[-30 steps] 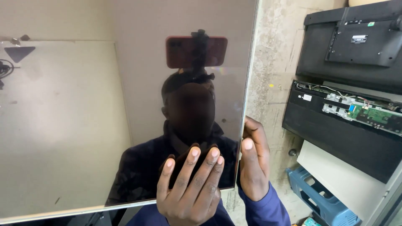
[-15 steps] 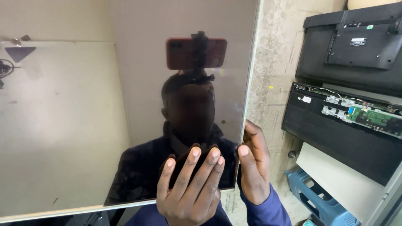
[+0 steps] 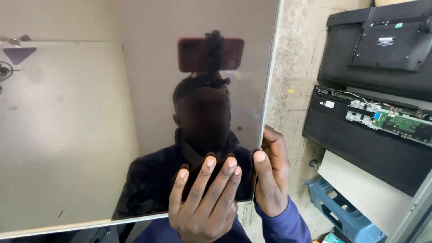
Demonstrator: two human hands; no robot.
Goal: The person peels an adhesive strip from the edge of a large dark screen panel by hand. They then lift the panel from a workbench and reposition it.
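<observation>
I see the glossy panel standing upright against the wall, my left hand flat on its lower face with fingers spread, my right hand clamped round its right edge, opened televisions stacked beside.

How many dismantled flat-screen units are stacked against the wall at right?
2: an upper black unit with its back cover on, and a lower one beneath it with a green circuit board exposed. More may sit out of frame.
</observation>
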